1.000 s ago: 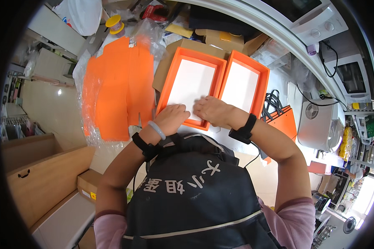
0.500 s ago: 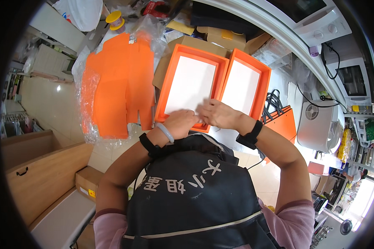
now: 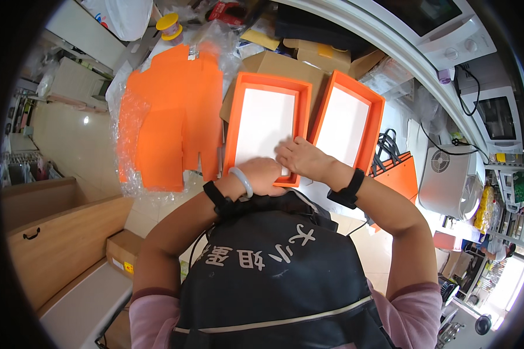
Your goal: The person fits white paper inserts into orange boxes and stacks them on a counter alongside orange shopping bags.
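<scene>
An orange open box (image 3: 301,107) with a white inside bottom lies in front of me. My left hand (image 3: 262,174) is closed at its near wall, with the fingertips mostly hidden. At the near right corner of the same box, my right hand (image 3: 303,158) has its fingers curled over the wall; their tips are slightly blurred above the white bottom. A second orange box (image 3: 371,134), also white inside, sits tilted just to the right. Flat orange cardboard sheets (image 3: 169,116) lie to the left, partly under clear bubble wrap (image 3: 135,125).
Brown cardboard (image 3: 273,65) lies behind the boxes. An orange bag (image 3: 399,174) with black handles stands to the right, near a silver appliance (image 3: 448,180). A yellow-lidded tub (image 3: 167,24) is at the far left. A wooden cabinet front (image 3: 70,232) fills the lower left.
The left box has turned slightly and moved down, opening a wider gap from the second box. My left hand has shifted a little right and down; the right hand stays near the same corner.
</scene>
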Demonstrator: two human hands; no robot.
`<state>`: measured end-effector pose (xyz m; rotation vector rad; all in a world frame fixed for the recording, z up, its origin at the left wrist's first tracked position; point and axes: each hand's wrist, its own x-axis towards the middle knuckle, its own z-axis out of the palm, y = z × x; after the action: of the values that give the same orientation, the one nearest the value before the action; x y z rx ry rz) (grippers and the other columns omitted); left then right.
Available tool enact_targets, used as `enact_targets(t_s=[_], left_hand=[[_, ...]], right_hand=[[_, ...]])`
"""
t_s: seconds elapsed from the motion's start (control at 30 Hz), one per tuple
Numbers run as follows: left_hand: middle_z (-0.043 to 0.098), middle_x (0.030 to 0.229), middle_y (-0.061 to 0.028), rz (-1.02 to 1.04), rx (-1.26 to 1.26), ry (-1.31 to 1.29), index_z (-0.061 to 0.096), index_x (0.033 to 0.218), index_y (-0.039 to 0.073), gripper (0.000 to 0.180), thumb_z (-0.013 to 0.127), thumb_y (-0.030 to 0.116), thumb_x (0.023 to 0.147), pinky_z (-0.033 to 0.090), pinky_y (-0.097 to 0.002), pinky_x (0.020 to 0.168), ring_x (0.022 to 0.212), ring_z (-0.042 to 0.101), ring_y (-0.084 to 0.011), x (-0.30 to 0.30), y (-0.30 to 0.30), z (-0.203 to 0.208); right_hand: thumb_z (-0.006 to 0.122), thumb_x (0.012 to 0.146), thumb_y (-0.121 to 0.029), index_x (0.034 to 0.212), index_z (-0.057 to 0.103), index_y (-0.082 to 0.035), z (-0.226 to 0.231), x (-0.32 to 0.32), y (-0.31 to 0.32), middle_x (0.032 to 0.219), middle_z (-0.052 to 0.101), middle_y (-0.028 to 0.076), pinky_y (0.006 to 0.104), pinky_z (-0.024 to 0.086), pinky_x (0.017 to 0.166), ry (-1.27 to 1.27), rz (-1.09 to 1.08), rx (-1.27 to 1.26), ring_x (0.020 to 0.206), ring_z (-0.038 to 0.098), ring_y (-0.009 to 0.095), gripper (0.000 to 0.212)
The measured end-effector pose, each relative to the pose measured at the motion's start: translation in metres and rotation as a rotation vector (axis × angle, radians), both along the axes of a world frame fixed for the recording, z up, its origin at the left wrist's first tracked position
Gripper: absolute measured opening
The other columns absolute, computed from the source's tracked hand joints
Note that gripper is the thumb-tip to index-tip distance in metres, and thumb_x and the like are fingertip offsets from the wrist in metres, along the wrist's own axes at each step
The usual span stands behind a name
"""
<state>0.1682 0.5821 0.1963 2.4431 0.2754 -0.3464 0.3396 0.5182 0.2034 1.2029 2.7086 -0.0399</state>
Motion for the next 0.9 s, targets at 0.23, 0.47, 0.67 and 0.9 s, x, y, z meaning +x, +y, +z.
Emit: enact_targets(t_s=[0.23,0.47,0.67,0.9], left_hand=[[0.062,0.081,-0.0233,-0.025,-0.35,0.279,0.062,0.083,-0.008,0.047,0.043,0.034,0.083,0.044,-0.0399,0.074,0.076,0.058,-0.0334,0.014,0.019,0.009],[0.06,0.071,-0.0195,0.002,-0.19,0.305,0.06,0.067,-0.006,0.018,0.048,0.007,0.072,0.045,-0.0407,0.067,0.07,0.057,-0.0334,0.011,0.013,-0.002],[0.061,0.08,-0.0193,0.036,0.091,0.134,0.059,0.082,-0.003,0.015,0.058,0.004,0.069,0.047,-0.0422,0.068,0.077,0.06,-0.0337,-0.004,0.004,-0.016],[0.06,0.078,-0.0173,0.071,0.165,0.108,0.058,0.079,-0.001,0.012,0.059,0.006,0.069,0.048,-0.0411,0.067,0.077,0.059,-0.0328,-0.017,-0.003,-0.015]], right_hand=[[0.051,0.082,-0.018,0.109,0.058,-0.01,-0.001,-0.013,0.004,0.116,0.048,0.004,0.0311,0.034,0.088,-0.134,-0.007,-0.046,0.112,0.043,0.021,0.029],[0.047,0.085,-0.02,0.106,0.06,-0.009,-0.012,-0.019,0.0,0.11,0.051,0.004,0.0337,0.034,0.09,-0.17,-0.016,0.039,0.108,0.044,0.022,0.027],[0.046,0.086,-0.022,0.099,0.06,-0.009,-0.014,-0.024,0.001,0.101,0.052,0.003,0.0355,0.032,0.092,-0.246,0.013,0.106,0.104,0.044,0.021,0.023],[0.044,0.087,-0.023,0.108,0.058,-0.011,-0.012,-0.029,0.007,0.105,0.054,0.002,0.0399,0.027,0.098,-0.286,0.04,0.079,0.108,0.043,0.02,0.028]])
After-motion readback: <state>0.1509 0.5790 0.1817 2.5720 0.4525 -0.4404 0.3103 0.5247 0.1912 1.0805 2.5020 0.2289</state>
